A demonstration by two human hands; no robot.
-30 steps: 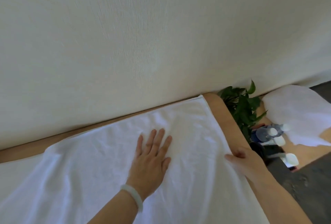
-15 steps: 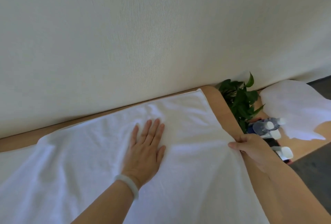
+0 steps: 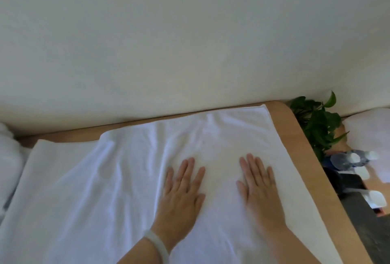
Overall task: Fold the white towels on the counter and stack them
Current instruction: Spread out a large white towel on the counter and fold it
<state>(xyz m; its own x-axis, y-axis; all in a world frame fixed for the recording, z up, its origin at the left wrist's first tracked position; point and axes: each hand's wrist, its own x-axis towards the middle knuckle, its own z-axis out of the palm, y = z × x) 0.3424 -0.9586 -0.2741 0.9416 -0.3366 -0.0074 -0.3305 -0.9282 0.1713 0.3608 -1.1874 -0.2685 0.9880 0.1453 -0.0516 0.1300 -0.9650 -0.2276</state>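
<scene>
A large white towel lies spread over the wooden counter, wrinkled, with its far right corner near the wall. My left hand lies flat on the towel with straight fingers, a pale bangle on the wrist. My right hand lies flat beside it, fingers straight, a little to the right. Both palms press on the cloth. More white cloth is bunched at the far left edge.
A cream wall rises right behind the counter. Past the counter's right end stand a green leafy plant, plastic bottles with white caps and another white cloth on a lower wooden surface. Dark floor shows at the lower right.
My right hand has let go of the towel's right edge and moved left onto the towel, now flat. The view has shifted left, showing more of the towel.
</scene>
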